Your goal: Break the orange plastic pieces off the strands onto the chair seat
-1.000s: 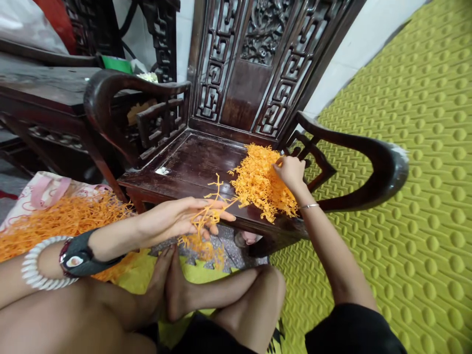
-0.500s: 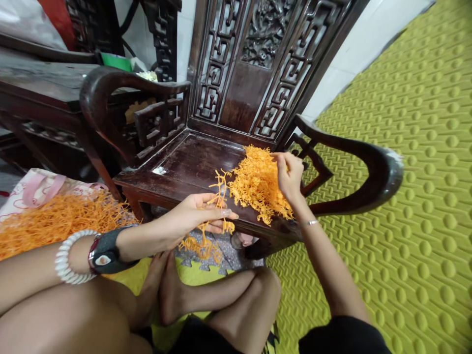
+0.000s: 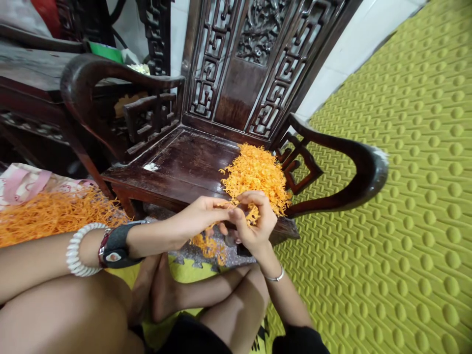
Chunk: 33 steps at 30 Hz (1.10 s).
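Note:
My left hand [image 3: 204, 216] reaches in from the left, its thumb and fingers closed on thin orange branched strands [image 3: 224, 202]. Against its fingertips my right hand [image 3: 258, 219] is bent, thumb and index finger pinched at the same strands. The fingers partly hide what lies between them. Just beyond both hands, a heap of curly orange pieces [image 3: 258, 169] rests on the dark wooden chair seat [image 3: 188, 157]. More orange strands [image 3: 210, 246] show below my left hand, near the floor.
A larger pile of straighter orange strands [image 3: 55, 214] lies at the left beside a pink-and-white bag [image 3: 25, 182]. The chair's curved armrests [image 3: 342, 142] flank the seat. A dark table [image 3: 33, 69] stands at upper left. Yellow bumpy matting [image 3: 405, 196] covers the right side.
My right hand has come from the heap on the seat down and left to meet my left hand. My left hand still holds orange strands and has shifted slightly.

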Each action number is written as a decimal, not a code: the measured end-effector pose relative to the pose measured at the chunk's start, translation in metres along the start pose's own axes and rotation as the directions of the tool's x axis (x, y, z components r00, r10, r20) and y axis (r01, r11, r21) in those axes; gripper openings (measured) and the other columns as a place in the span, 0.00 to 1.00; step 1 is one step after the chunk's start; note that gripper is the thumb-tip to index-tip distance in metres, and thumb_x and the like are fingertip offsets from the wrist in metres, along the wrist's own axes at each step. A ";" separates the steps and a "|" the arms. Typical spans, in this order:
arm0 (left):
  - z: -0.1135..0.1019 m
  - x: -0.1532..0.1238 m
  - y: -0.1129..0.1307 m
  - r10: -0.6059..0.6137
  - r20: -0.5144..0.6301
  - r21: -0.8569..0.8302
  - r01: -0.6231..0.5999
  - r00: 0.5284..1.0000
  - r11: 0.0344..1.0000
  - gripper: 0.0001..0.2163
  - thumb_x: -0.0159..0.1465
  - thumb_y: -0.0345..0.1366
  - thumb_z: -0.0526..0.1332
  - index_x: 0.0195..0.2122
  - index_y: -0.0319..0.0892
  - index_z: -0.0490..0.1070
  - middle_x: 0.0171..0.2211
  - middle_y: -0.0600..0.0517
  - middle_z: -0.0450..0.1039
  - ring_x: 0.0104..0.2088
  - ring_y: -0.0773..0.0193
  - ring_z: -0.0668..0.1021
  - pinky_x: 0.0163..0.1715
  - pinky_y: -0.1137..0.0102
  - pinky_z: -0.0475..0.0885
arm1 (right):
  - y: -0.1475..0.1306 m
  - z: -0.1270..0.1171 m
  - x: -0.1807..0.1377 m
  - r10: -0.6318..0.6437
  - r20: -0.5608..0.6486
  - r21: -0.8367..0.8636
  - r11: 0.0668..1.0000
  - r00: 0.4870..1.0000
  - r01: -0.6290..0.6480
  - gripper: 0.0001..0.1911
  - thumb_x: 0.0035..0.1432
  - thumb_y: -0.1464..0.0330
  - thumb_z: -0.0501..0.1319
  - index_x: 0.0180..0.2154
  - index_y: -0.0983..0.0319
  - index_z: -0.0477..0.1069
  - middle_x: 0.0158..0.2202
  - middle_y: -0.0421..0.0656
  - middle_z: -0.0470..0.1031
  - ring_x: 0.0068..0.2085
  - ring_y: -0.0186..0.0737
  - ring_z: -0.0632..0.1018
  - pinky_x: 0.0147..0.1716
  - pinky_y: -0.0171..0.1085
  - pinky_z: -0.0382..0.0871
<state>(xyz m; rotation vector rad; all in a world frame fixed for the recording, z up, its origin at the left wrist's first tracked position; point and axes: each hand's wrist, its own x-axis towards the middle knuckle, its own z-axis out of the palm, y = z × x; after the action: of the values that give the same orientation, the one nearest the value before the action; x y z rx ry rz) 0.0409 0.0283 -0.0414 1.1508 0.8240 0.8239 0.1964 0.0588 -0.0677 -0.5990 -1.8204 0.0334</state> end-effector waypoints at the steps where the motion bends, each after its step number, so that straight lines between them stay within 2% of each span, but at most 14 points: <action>1: 0.000 0.000 0.000 0.016 -0.006 0.037 -0.016 1.000 0.999 0.09 0.59 0.39 0.61 0.30 0.38 0.72 0.18 0.57 0.65 0.19 0.74 0.65 0.17 0.77 0.52 | -0.002 0.001 -0.001 0.004 -0.037 -0.029 1.000 0.999 -0.005 0.07 0.55 0.65 0.60 0.33 0.58 0.62 0.31 0.42 0.69 0.32 0.39 0.71 0.29 0.39 0.67; 4: -0.002 0.002 0.000 0.064 -0.009 0.092 -0.063 0.998 0.994 0.07 0.59 0.37 0.59 0.27 0.39 0.67 0.17 0.61 0.55 0.16 0.75 0.56 0.17 0.76 0.47 | -0.011 0.002 -0.004 -0.016 -0.111 -0.115 0.993 0.994 0.003 0.10 0.53 0.68 0.61 0.28 0.58 0.58 0.28 0.40 0.66 0.29 0.37 0.70 0.27 0.38 0.64; 9: 0.001 0.001 0.000 0.111 0.077 0.159 -0.122 0.991 0.980 0.10 0.59 0.34 0.56 0.21 0.40 0.59 0.18 0.60 0.52 0.19 0.74 0.54 0.19 0.75 0.48 | -0.023 0.000 -0.008 0.021 -0.169 -0.149 0.988 0.985 -0.047 0.17 0.54 0.72 0.60 0.21 0.60 0.53 0.24 0.38 0.57 0.25 0.31 0.62 0.22 0.35 0.55; 12: 0.003 -0.009 0.006 -0.002 0.253 0.155 -0.038 0.968 0.987 0.14 0.63 0.39 0.52 0.21 0.41 0.57 0.18 0.60 0.46 0.19 0.72 0.50 0.19 0.74 0.47 | -0.032 0.000 -0.009 0.215 -0.139 0.077 0.975 0.967 -0.206 0.20 0.58 0.73 0.58 0.18 0.62 0.53 0.19 0.36 0.52 0.22 0.29 0.58 0.21 0.35 0.49; 14: 0.002 -0.018 0.012 -0.038 0.333 0.246 -0.048 0.942 0.968 0.17 0.66 0.42 0.48 0.21 0.41 0.56 0.18 0.59 0.47 0.20 0.71 0.52 0.19 0.73 0.49 | -0.040 -0.008 -0.006 0.367 -0.105 0.297 0.899 0.924 -0.323 0.23 0.61 0.70 0.55 0.17 0.62 0.50 0.17 0.35 0.48 0.19 0.29 0.56 0.19 0.36 0.48; 17: -0.009 -0.031 0.016 -0.076 0.385 0.388 -0.086 0.920 0.918 0.20 0.68 0.46 0.45 0.21 0.41 0.55 0.19 0.57 0.49 0.20 0.70 0.53 0.20 0.72 0.49 | -0.046 -0.045 0.001 0.554 -0.107 0.569 0.715 0.825 -0.406 0.26 0.62 0.64 0.53 0.16 0.61 0.44 0.16 0.34 0.43 0.16 0.29 0.50 0.15 0.35 0.47; 19: -0.022 -0.037 0.014 -0.116 0.356 0.381 -0.031 0.927 0.924 0.21 0.67 0.49 0.47 0.21 0.42 0.53 0.18 0.58 0.46 0.20 0.71 0.51 0.19 0.72 0.47 | -0.041 -0.083 0.006 0.572 -0.243 0.614 0.716 0.783 -0.332 0.29 0.61 0.61 0.53 0.15 0.61 0.41 0.14 0.34 0.39 0.15 0.29 0.44 0.12 0.35 0.40; 22: -0.042 -0.038 0.006 -0.116 0.244 0.213 0.064 0.963 0.975 0.22 0.64 0.52 0.51 0.21 0.42 0.50 0.18 0.60 0.43 0.19 0.72 0.47 0.17 0.73 0.43 | -0.017 -0.126 0.013 0.464 -0.560 0.442 0.868 0.686 -0.227 0.31 0.60 0.57 0.53 0.13 0.60 0.41 0.14 0.35 0.37 0.15 0.30 0.41 0.15 0.38 0.33; 24: -0.051 -0.037 0.004 -0.094 0.182 0.071 0.082 0.979 0.994 0.22 0.63 0.52 0.52 0.21 0.42 0.49 0.18 0.60 0.42 0.18 0.73 0.45 0.17 0.74 0.41 | 0.011 -0.128 0.022 0.376 -0.656 0.245 0.926 0.654 -0.287 0.27 0.62 0.54 0.46 0.15 0.58 0.44 0.15 0.35 0.39 0.16 0.32 0.43 0.16 0.38 0.37; 25: -0.052 -0.037 0.005 -0.081 0.157 0.013 0.080 0.984 0.997 0.22 0.64 0.51 0.52 0.21 0.42 0.49 0.18 0.60 0.43 0.18 0.73 0.45 0.17 0.74 0.41 | 0.028 -0.120 0.028 0.339 -0.660 0.144 0.933 0.670 -0.330 0.25 0.63 0.53 0.43 0.17 0.57 0.46 0.16 0.34 0.41 0.17 0.32 0.46 0.17 0.38 0.40; 26: -0.051 -0.037 0.007 -0.058 0.134 -0.037 0.064 0.989 0.997 0.21 0.65 0.49 0.52 0.21 0.42 0.49 0.18 0.60 0.43 0.18 0.73 0.45 0.16 0.75 0.42 | 0.046 -0.108 0.036 0.302 -0.646 -0.013 0.914 0.701 -0.405 0.24 0.63 0.52 0.38 0.19 0.56 0.45 0.17 0.34 0.43 0.18 0.33 0.47 0.18 0.37 0.42; 27: -0.049 -0.037 0.010 -0.030 0.119 -0.085 0.040 0.992 0.996 0.20 0.66 0.46 0.51 0.21 0.42 0.49 0.18 0.60 0.43 0.18 0.73 0.45 0.16 0.75 0.43 | 0.067 -0.093 0.043 0.332 -0.590 -0.068 0.887 0.736 -0.456 0.24 0.62 0.50 0.39 0.20 0.56 0.45 0.18 0.34 0.45 0.19 0.32 0.50 0.19 0.37 0.46; 29: -0.042 -0.037 0.018 0.017 0.103 -0.169 0.000 0.995 0.986 0.18 0.67 0.43 0.48 0.21 0.41 0.51 0.18 0.59 0.45 0.17 0.73 0.46 0.16 0.75 0.45 | 0.107 -0.063 0.056 0.415 -0.441 -0.158 0.837 0.796 -0.524 0.24 0.57 0.48 0.50 0.19 0.57 0.51 0.19 0.34 0.51 0.22 0.32 0.56 0.24 0.37 0.52; 33: -0.029 -0.035 0.032 0.093 0.075 -0.269 -0.070 0.993 0.961 0.18 0.70 0.40 0.42 0.23 0.41 0.53 0.18 0.58 0.48 0.17 0.73 0.50 0.18 0.76 0.50 | 0.166 -0.028 0.068 0.555 -0.221 -0.352 0.721 0.802 -0.597 0.24 0.39 0.50 0.67 0.16 0.60 0.60 0.20 0.38 0.59 0.30 0.37 0.62 0.37 0.43 0.58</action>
<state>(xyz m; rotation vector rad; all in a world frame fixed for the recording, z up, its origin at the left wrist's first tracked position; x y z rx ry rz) -0.0050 0.0167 -0.0115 0.9792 0.5767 0.9162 0.2712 0.2238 -0.0503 -1.4375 -1.4774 0.0446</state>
